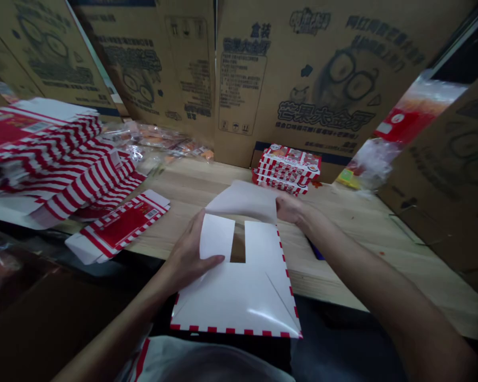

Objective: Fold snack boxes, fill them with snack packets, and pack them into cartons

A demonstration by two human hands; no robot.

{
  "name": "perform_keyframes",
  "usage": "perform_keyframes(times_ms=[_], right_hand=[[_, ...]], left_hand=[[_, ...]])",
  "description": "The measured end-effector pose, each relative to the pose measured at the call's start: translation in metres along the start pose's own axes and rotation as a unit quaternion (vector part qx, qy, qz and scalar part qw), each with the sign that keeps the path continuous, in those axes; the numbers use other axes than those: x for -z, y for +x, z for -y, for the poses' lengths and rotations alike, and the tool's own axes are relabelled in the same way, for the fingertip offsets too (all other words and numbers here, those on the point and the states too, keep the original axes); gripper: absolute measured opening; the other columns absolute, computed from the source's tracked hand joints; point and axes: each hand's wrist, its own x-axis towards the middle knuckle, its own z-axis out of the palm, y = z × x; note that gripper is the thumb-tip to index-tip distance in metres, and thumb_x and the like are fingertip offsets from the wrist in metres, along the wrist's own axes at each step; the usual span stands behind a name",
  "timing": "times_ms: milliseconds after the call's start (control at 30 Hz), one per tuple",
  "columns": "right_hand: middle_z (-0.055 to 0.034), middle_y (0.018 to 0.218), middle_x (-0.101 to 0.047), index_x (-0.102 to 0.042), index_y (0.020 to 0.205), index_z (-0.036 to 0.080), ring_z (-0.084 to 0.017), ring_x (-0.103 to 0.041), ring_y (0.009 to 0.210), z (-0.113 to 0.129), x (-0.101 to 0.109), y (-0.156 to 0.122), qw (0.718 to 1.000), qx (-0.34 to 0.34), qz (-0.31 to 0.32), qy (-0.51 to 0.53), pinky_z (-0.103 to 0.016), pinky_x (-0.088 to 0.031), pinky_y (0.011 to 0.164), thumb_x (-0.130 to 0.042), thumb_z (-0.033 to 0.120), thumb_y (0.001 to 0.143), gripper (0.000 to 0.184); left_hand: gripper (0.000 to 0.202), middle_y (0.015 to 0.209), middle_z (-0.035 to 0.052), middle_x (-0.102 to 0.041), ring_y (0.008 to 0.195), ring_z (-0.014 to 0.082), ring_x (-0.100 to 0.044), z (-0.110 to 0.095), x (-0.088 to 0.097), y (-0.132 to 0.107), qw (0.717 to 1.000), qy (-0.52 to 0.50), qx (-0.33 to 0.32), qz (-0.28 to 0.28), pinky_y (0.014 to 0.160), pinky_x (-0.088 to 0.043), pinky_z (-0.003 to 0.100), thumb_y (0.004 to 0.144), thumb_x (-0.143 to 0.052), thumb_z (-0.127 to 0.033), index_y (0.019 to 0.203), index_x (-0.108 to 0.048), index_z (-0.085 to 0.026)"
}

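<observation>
A white cardboard box (239, 297) with red-and-white striped edges is held in front of me at the table's near edge. Its far end stands open: two side flaps leave a narrow gap, and a larger end flap (247, 202) sticks up behind them. My left hand (191, 252) grips the box's left side, thumb lying on the white face and the other fingers partly hidden. At the far right corner, my right hand (290, 207) is closed at the edge of the end flap; its fingertips are hidden behind the card.
Flattened striped cartons (63, 159) are piled at the left, with one red carton (125, 225) lying apart. A small stack of printed boxes (289, 167) sits at the back. Large brown cartons (239, 69) wall the wooden table (354, 244). Clear plastic packets (159, 139) lie behind.
</observation>
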Motion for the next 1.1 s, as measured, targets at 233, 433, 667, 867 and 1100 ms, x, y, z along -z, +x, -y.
perform_keyframes(times_ms=[233, 433, 667, 867, 1100], right_hand=[[-0.0135, 0.150, -0.041, -0.041, 0.144, 0.020, -0.031, -0.041, 0.135, 0.001, -0.029, -0.011, 0.904, 0.005, 0.165, -0.395, -0.047, -0.030, 0.114, -0.079, 0.055, 0.063, 0.097], [-0.0164, 0.147, -0.045, -0.034, 0.147, 0.015, -0.034, -0.045, 0.132, -0.007, -0.040, -0.017, 0.869, 0.029, 0.133, -0.477, -0.047, -0.036, 0.109, -0.078, 0.041, 0.069, 0.093], [-0.0113, 0.147, -0.046, -0.038, 0.145, 0.025, -0.035, -0.047, 0.131, -0.025, -0.041, -0.020, 0.886, 0.092, 0.107, -0.441, -0.052, -0.038, 0.107, -0.082, 0.038, 0.061, 0.095], [-0.0089, 0.141, -0.054, -0.049, 0.138, 0.024, -0.031, -0.050, 0.128, -0.026, -0.036, -0.021, 0.936, 0.083, 0.100, -0.327, -0.051, -0.039, 0.108, -0.078, 0.055, 0.065, 0.084], [-0.0032, 0.110, -0.072, -0.069, 0.111, 0.027, -0.026, -0.067, 0.097, -0.017, -0.023, -0.015, 0.950, -0.021, 0.126, -0.284, -0.042, -0.056, 0.084, -0.068, 0.050, 0.079, 0.040]], left_hand=[[0.091, 0.156, 0.0242, -0.024, 0.144, 0.0351, -0.024, 0.006, -0.003, 0.004, 0.999, -0.002, 0.042, 0.024, 0.116, -0.024, 0.054, 0.078, -0.063, -0.040, 0.150, -0.014, -0.011], [0.084, 0.158, 0.0216, -0.019, 0.145, 0.0337, -0.019, 0.010, -0.004, 0.005, 0.997, -0.033, 0.040, 0.053, 0.118, -0.018, 0.054, 0.081, -0.055, -0.031, 0.151, -0.012, -0.011], [0.080, 0.156, 0.0162, -0.028, 0.144, 0.0309, -0.026, 0.013, -0.009, 0.006, 0.995, -0.085, 0.043, 0.027, 0.118, -0.021, 0.051, 0.079, -0.058, -0.030, 0.149, -0.021, -0.015], [0.076, 0.154, 0.0161, -0.032, 0.142, 0.0314, -0.031, 0.018, -0.009, 0.012, 0.974, -0.166, 0.153, -0.023, 0.116, -0.027, 0.050, 0.083, -0.055, -0.044, 0.148, -0.029, -0.014], [0.067, 0.134, 0.0154, -0.059, 0.112, 0.0355, -0.063, 0.013, 0.001, 0.025, 0.906, -0.357, 0.228, -0.001, 0.093, -0.052, 0.052, 0.071, -0.061, -0.036, 0.133, -0.050, -0.013]])
